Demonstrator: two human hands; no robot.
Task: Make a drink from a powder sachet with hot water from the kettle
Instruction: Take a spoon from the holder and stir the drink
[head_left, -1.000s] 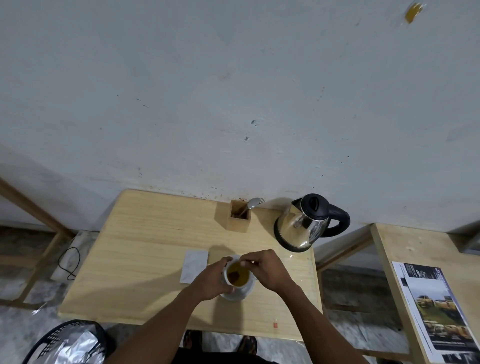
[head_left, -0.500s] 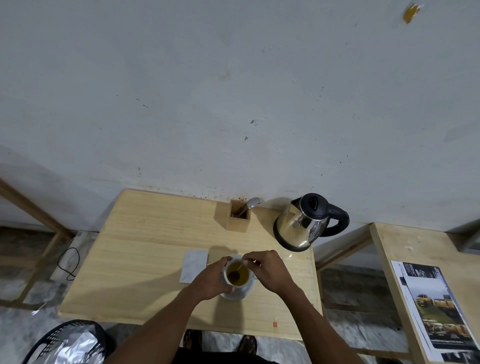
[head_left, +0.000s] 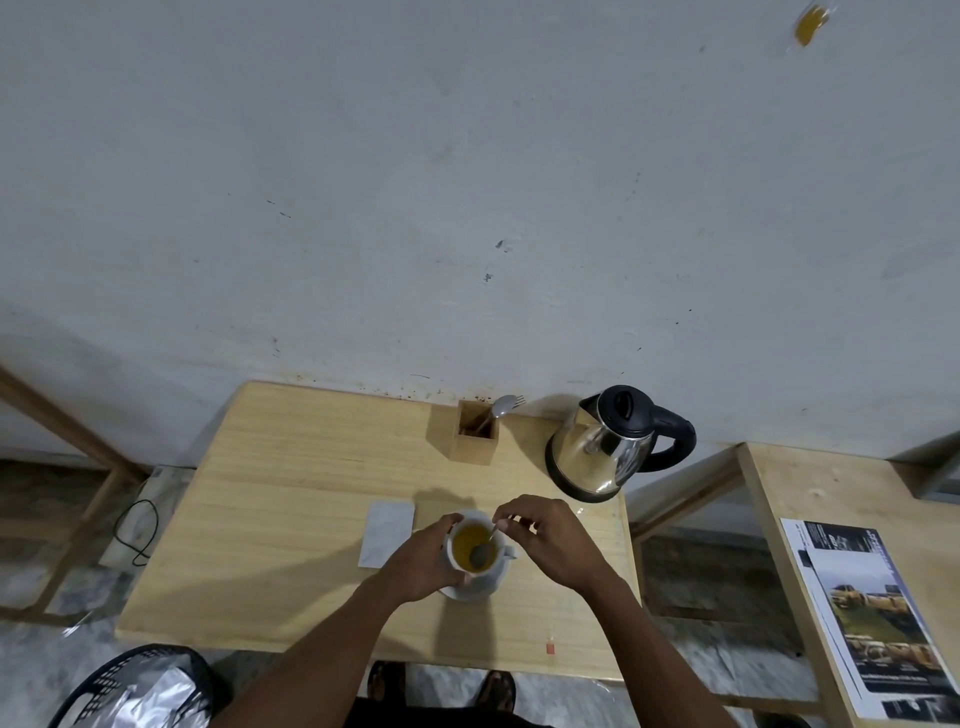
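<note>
A white cup (head_left: 493, 571) holding a yellow-brown drink (head_left: 467, 543) stands on a white saucer (head_left: 470, 593) near the front of the wooden table (head_left: 291, 519). My left hand (head_left: 423, 564) wraps around the cup's left side. My right hand (head_left: 550, 540) pinches the handle of a small metal spoon (head_left: 484, 544) whose bowl dips into the drink. A steel kettle (head_left: 602, 447) with a black lid and handle stands at the table's back right, apart from both hands.
A wooden holder (head_left: 475, 436) with a spoon and fork sits by the wall. A grey marble coaster (head_left: 387, 532) lies left of the cup. A second table with a printed sheet (head_left: 878, 623) is at the right. A black basket (head_left: 135, 691) stands on the floor.
My right hand has shifted slightly right and back, and the spoon has swung round inside the cup. My left hand keeps its hold on the cup.
</note>
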